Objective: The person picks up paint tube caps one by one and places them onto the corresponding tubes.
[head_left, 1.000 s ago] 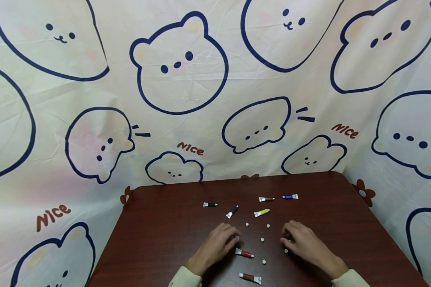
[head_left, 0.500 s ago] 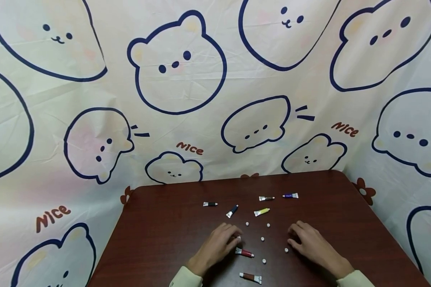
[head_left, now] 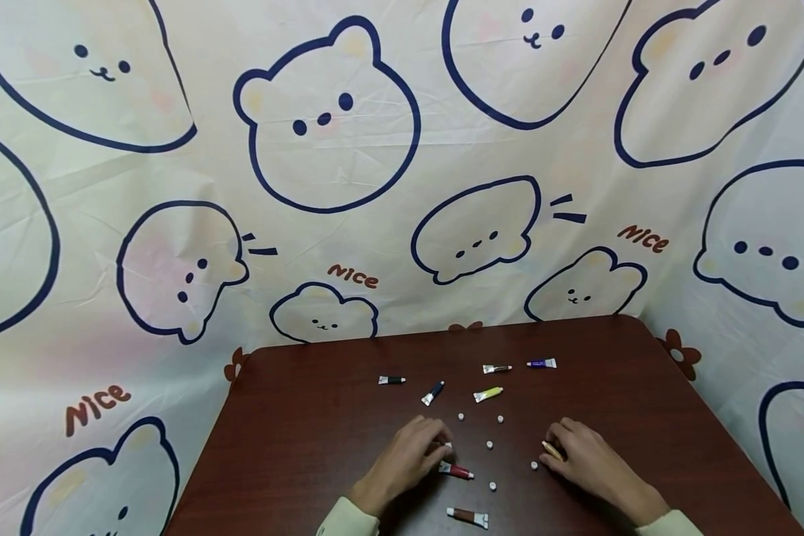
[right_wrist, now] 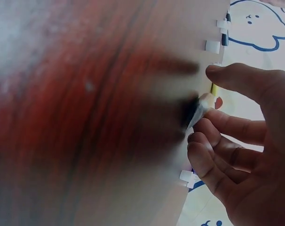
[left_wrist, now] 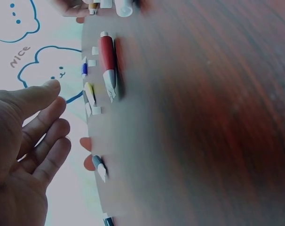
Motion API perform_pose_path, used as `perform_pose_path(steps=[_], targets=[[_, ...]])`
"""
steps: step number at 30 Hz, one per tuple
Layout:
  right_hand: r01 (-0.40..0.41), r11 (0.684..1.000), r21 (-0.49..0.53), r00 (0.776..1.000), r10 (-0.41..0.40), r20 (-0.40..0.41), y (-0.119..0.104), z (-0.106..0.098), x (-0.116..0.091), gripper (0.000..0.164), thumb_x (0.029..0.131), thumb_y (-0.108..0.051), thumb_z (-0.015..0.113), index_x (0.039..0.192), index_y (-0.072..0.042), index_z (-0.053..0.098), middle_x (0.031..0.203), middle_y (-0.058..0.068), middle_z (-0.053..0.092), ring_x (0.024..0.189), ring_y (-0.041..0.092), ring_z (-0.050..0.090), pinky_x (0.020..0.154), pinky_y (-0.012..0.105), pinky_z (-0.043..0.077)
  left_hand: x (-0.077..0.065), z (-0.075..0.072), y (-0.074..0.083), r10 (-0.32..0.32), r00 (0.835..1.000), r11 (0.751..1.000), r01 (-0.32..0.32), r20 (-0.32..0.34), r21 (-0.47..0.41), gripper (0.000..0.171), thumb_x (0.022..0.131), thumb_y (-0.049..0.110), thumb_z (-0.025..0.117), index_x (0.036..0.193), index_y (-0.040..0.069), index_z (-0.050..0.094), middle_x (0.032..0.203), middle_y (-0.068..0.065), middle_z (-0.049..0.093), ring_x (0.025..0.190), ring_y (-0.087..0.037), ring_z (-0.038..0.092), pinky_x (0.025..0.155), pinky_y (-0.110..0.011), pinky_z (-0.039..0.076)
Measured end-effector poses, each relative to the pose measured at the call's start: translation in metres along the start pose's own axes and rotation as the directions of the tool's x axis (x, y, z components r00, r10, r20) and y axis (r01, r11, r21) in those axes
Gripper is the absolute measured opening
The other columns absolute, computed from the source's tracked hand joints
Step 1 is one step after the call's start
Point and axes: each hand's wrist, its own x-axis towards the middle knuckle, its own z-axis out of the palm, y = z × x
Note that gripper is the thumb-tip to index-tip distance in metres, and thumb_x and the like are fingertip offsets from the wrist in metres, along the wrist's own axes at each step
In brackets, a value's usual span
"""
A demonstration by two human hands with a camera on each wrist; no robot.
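Observation:
My left hand (head_left: 409, 454) hovers low over the table, fingers relaxed and thumb apart in the left wrist view. A small white cap (head_left: 448, 445) shows right at its fingertips. Just below them lies a red paint tube (head_left: 457, 470). My right hand (head_left: 586, 458) has loosely bent fingers beside an ochre paint tube (head_left: 552, 450). In the right wrist view that tube's silver end (right_wrist: 195, 117) lies at the index fingertip, while the thumb (right_wrist: 227, 75) stands apart from it. Another white cap (head_left: 534, 466) sits just left of the right thumb.
Yellow (head_left: 488, 394), dark blue (head_left: 432, 393), black (head_left: 391, 380), dark brown (head_left: 497, 369) and violet (head_left: 541, 363) tubes lie farther back. A brown tube (head_left: 467, 517) is near the front. Several white caps (head_left: 490, 445) stand between the hands on the dark wooden table (head_left: 295, 432).
My right hand has shifted right, away from the white cap near its thumb, and the ochre tube has come into view between thumb and fingers. The left hand has stayed nearly still.

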Motion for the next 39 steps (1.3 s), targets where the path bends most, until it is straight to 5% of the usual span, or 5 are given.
perform_pose_path(steps=[13,31,39], targets=[[0.046,0.996,0.076,0.998,-0.048,0.028,0.002,0.0,-0.002,0.021,0.094,-0.016,0.085,0.086,-0.022,0.066,0.081,-0.013,0.051,0.069,-0.004,0.04,0.059,0.022,0.04,0.004,-0.001,0.007,0.016,1.0,0.999,-0.016,-0.017,0.031,0.013,0.099,0.015,0.081,0.11,0.014,0.073,0.102,0.004,0.077,0.095,-0.012,0.067,0.084,-0.025,0.057],[0.16,0.987,0.001,0.985,-0.16,-0.068,-0.028,-0.013,0.002,0.022,0.09,-0.013,0.086,0.088,-0.024,0.067,0.084,-0.014,0.051,0.073,-0.004,0.04,0.062,0.022,0.041,0.007,0.006,0.017,0.039,0.999,0.998,-0.038,-0.013,0.04,0.008,0.103,0.017,0.076,0.11,0.014,0.075,0.104,0.006,0.079,0.096,-0.011,0.067,0.084,-0.021,0.056],[0.283,0.959,-0.029,0.939,-0.283,-0.196,-0.038,-0.007,0.0,0.031,0.086,-0.012,0.089,0.085,-0.027,0.062,0.084,-0.016,0.048,0.074,-0.006,0.038,0.061,0.018,0.039,0.01,0.01,0.023,0.045,0.999,0.998,-0.044,-0.013,0.042,0.008,0.102,0.017,0.078,0.109,0.014,0.075,0.106,0.005,0.08,0.095,-0.014,0.068,0.083,-0.02,0.055]])
